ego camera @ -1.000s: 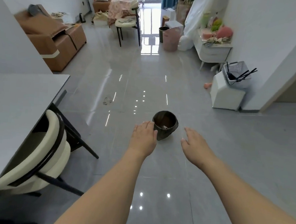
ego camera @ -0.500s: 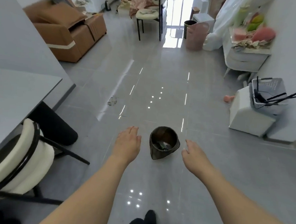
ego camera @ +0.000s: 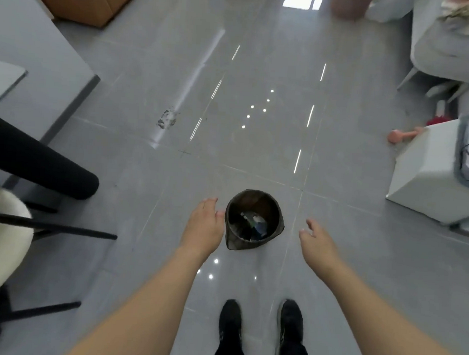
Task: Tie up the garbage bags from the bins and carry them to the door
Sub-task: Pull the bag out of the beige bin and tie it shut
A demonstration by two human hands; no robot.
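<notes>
A small round bin lined with a dark brown garbage bag [ego camera: 254, 219] stands on the grey tiled floor just ahead of my feet; some scraps lie inside it. My left hand [ego camera: 204, 226] is stretched out beside the bin's left rim, fingers apart, its thumb close to the bag's edge or just touching it. On the other side my right hand [ego camera: 318, 244] hovers a little away from the bin, also with spread fingers and holding nothing.
A cream chair with black legs [ego camera: 2, 234] and a dark table leg [ego camera: 36, 162] are at the left. A white box [ego camera: 431, 175] with a basket on top stands at the right. My black shoes [ego camera: 257, 324] are below the bin.
The view has tilted down and come closer to the bin. Both hands stay empty on either side of it, the left one now nearer the rim.
</notes>
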